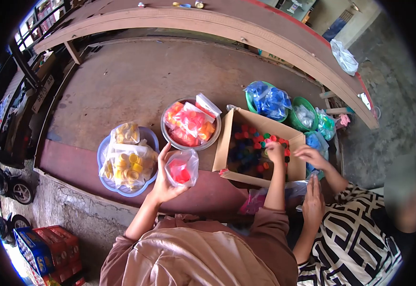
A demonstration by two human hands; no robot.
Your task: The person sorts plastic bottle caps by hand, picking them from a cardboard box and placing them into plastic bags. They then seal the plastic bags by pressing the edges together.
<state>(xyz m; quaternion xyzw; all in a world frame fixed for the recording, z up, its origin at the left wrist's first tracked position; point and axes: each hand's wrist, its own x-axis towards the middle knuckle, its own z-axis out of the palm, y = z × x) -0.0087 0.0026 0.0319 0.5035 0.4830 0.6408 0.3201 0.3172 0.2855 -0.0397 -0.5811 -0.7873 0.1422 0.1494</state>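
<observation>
Clear bag (183,167): w/ red caps (182,175), in our L hand's (163,181) grasp, prob. so nothing spills.
Blue basin (108,184): far L, bagged yellow caps (131,167), prob. sorted by colour.
Steel bowl (213,141): mid, red/orange bags (191,124).
Box (223,145): mixed loose caps (265,139), prob. open-topped for shared reach.
Our R hand (275,151): in box, fingers bent; we can't tell if grasping anything.
Co-worker's hand (311,156): by box's R edge.

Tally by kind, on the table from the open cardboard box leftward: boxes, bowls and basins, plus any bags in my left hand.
Open cardboard box: 1
Metal bowl: 1
Lavender basin: 1
Clear plastic bag in your left hand: 1
Total: 4
</observation>
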